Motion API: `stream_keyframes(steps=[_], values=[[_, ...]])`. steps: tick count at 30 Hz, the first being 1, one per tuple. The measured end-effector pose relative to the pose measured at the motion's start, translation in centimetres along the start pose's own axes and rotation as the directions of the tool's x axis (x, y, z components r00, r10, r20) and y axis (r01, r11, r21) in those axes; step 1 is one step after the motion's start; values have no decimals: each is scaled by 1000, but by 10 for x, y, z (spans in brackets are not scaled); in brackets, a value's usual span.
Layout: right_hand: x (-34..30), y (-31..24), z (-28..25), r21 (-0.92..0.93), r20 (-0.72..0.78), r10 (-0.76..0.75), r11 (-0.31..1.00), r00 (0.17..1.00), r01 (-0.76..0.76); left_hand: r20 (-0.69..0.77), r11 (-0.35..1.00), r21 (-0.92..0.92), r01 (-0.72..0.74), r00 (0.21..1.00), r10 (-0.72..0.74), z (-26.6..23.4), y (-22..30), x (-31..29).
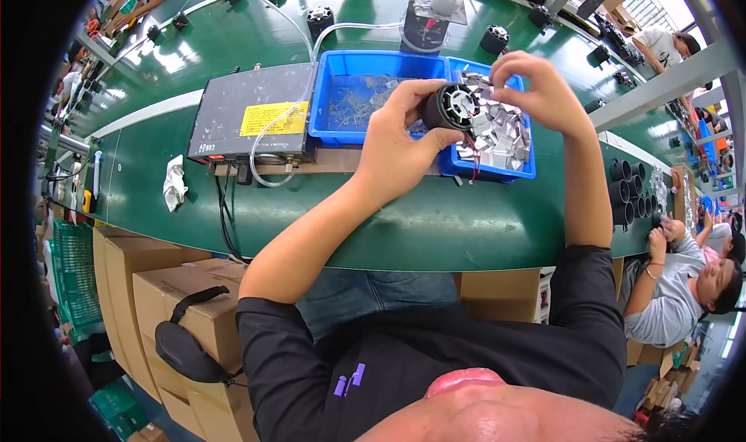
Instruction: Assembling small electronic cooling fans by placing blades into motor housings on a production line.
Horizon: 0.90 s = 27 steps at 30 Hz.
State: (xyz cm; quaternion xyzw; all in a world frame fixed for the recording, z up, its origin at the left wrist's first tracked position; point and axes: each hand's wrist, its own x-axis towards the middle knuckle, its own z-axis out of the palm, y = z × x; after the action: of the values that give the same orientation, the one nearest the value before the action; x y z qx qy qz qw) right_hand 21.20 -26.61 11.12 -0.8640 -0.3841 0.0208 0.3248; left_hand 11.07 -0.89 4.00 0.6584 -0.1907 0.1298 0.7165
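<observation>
Our left hand grips a round black motor part above the blue bin of metal clips, while our right hand pinches at its top edge. Left of the bin sits a grey control box bearing a yellow rectangular label; brown cartons stand below the green table.

Yellow rectangular label on grey control box, brown cardboard cartons stacked below the bench

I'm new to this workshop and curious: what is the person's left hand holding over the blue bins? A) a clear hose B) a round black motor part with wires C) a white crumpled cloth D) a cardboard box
B: the left hand grips a round black motor part with thin wires hanging below, above the blue bins, while the right hand pinches at its top.
</observation>
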Motion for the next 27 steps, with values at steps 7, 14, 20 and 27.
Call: stream_keyframes(steps=[7,14,20,27], values=[[-1,-39,3,394,-74,4,919,997,26,261,998,7,60,964,-60,-16,6,6],[-6,-40,-1,368,13,-98,926,995,86,304,997,64,53,950,-70,-16,16,7],[-5,-43,5,367,100,28,928,995,-63,341,990,132,44,936,-87,-18,18,9],[-2,-39,12,737,71,2,673,997,-54,201,973,-156,167,970,-135,-11,9,5]])
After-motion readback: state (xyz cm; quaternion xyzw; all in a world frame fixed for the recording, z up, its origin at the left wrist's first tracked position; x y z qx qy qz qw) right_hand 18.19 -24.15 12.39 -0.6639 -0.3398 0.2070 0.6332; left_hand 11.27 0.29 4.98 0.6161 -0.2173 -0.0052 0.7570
